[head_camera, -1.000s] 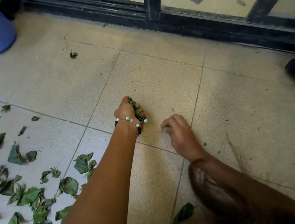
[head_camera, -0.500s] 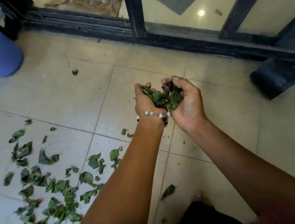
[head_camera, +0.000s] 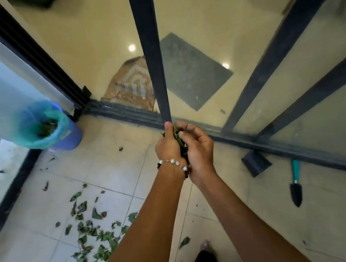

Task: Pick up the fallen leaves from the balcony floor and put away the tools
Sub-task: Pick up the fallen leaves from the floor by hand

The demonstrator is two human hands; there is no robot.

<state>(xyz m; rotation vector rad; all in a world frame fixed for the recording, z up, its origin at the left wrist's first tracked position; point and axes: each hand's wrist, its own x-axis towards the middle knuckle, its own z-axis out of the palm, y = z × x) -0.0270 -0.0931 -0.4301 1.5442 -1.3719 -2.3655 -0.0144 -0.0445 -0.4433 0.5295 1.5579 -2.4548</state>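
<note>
Compared with half a second ago, my view sits much higher: the tiled balcony floor has dropped away, and the blue plastic bin lined with a green bag, then at the upper left edge, now stands whole by the dark door track. A teal-handled garden trowel with a black blade has come into sight along the glass on the right, beside a dark dustpan-like piece. The bunch of green leaves is pressed tighter than before, less of it showing.

I see both arms stretched forward, wrists nearly touching. The left hand, wearing a pearl bead bracelet, curls its fingers round the bunch, thumb up. The right hand cups the same leaves from the other side, fingers bent over the top.

The scattered green fallen leaves lie on the tiles at lower left, well apart from the bin.
</note>
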